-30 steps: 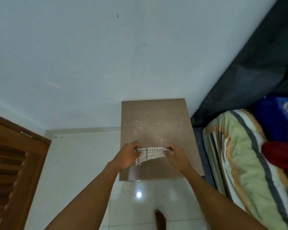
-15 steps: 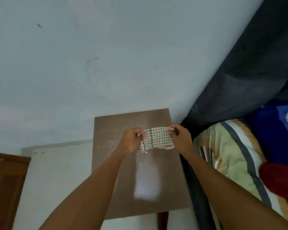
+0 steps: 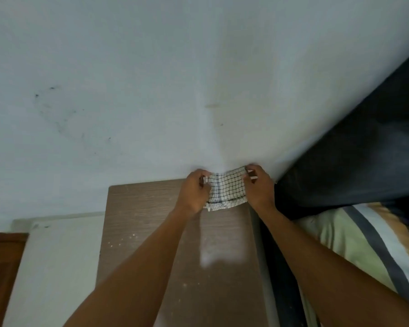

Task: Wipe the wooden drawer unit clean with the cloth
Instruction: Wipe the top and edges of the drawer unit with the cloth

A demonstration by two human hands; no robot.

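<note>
Left hand (image 3: 194,190) pinching the left end of the cloth (image 3: 226,191), right hand (image 3: 257,185) pinching the right end, both clenched on fabric with the checked panel stretched taut between them. Held at the far right corner of the wooden drawer unit (image 3: 151,232), right up against the wall (image 3: 151,90); cannot tell whether the lower hem is already touching the top or hanging just above it.

Best next: lay the cloth flat on the wood, press down with the palms rather than the fingertips, then draw it toward the near edge in one straight stroke. Overlapping passes, working from the right edge across to the left edge, should catch the pale specks and dust scattered over the left and middle of the top. Worth keeping the cloth folded, so a fresh face is ready once this one loads up. Care needed along the right edge, where a dark drape (image 3: 352,161) and striped bedding (image 3: 354,244) sit just beside the unit and swept grit could land on them.
</note>
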